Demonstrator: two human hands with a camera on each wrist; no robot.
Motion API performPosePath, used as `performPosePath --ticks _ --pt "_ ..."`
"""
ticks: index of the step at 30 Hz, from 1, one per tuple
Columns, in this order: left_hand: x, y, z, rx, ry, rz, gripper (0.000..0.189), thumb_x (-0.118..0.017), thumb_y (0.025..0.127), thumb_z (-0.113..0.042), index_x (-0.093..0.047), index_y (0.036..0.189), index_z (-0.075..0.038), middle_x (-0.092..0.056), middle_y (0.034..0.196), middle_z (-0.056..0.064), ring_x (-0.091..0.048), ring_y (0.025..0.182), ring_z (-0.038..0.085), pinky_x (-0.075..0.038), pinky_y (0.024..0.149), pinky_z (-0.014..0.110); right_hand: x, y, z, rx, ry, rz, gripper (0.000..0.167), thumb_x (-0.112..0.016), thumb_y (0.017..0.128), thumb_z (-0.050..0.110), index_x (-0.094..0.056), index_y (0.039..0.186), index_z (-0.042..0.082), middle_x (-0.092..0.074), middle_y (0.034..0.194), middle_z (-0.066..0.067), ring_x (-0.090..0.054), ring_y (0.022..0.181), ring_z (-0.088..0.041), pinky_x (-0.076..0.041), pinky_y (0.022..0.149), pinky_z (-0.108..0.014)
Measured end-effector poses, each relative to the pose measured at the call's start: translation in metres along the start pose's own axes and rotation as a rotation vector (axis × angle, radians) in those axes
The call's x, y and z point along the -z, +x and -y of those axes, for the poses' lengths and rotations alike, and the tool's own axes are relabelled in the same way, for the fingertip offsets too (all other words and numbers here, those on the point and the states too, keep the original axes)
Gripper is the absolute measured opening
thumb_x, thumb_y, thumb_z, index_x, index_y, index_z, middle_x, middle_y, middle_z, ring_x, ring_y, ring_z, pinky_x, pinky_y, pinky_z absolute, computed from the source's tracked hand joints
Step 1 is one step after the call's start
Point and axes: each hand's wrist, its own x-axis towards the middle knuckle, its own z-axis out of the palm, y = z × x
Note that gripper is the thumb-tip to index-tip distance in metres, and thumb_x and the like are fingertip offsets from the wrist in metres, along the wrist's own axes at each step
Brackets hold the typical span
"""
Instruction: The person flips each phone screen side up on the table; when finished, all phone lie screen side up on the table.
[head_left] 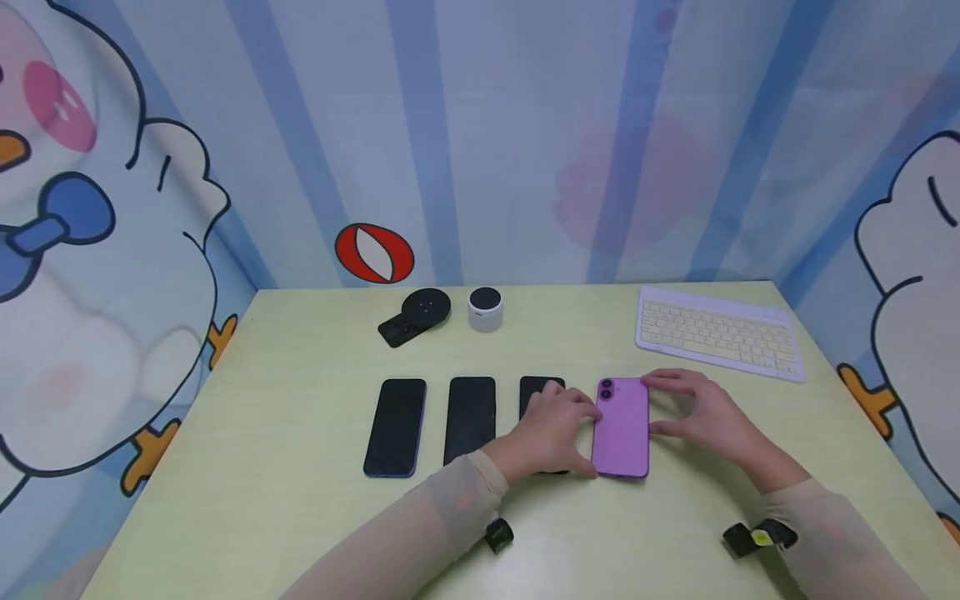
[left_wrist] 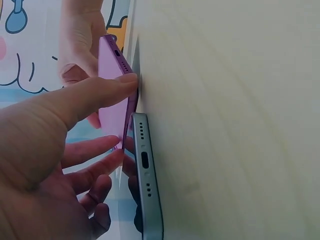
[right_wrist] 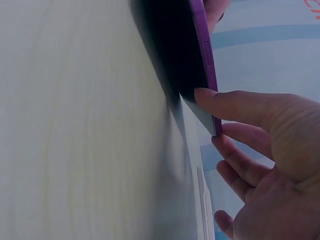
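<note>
A purple phone (head_left: pixel 622 433) lies back up between both hands, its twin lenses at the top left. My left hand (head_left: pixel 547 429) holds its left edge with thumb and fingers. Along the right edge, thumb and fingers of my right hand (head_left: pixel 705 412) grip it. The right wrist view shows the purple phone (right_wrist: pixel 175 45) with its dark screen side tilted up off the table. Beneath my left hand, a third dark phone (head_left: pixel 534 387) is partly hidden; its pale metal edge (left_wrist: pixel 150 190) shows in the left wrist view.
Two more dark-screened phones, one at the far left (head_left: pixel 395 429) and one in the middle (head_left: pixel 469 417), lie in the same row. Behind them are a black folding charger-like pad (head_left: pixel 423 310) and a small white cylinder (head_left: pixel 486 312). A white keyboard (head_left: pixel 716 333) sits back right.
</note>
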Motion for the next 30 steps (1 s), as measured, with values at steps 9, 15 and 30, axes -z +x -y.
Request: performPosePath --ticks 9,15,30 --pt "-0.001 -0.002 -0.004 -0.022 -0.009 -0.001 0.079 -0.089 0.073 -0.057 -0.063 0.141 -0.028 -0.059 0.144 -0.006 -0.043 0.115 0.014 -0.036 0.088 0.027 0.001 -0.005 -0.001 0.041 0.035 -0.04 0.066 -0.087 0.082 0.017 -0.062 0.142 0.007 -0.054 0.15 -0.021 -0.041 0.141 -0.049 -0.031 0.112 -0.071" --pt "-0.003 -0.003 -0.002 -0.04 -0.025 -0.009 0.082 -0.089 0.073 -0.056 -0.061 0.144 -0.026 -0.059 0.145 -0.005 -0.042 0.114 0.014 -0.035 0.087 0.026 0.001 -0.006 -0.001 0.066 0.067 -0.058 0.067 -0.088 0.082 0.018 -0.062 0.143 0.009 -0.055 0.15 -0.02 -0.041 0.142 -0.048 -0.031 0.112 -0.07" --pt "0.001 -0.005 0.003 -0.103 -0.173 -0.034 0.088 -0.091 0.073 -0.051 -0.054 0.149 -0.027 -0.058 0.148 -0.007 -0.04 0.115 0.012 -0.034 0.09 0.026 -0.002 -0.005 0.015 0.107 0.111 -0.07 0.069 -0.089 0.081 0.03 -0.062 0.144 0.017 -0.054 0.153 -0.012 -0.04 0.145 -0.043 -0.031 0.113 -0.069"
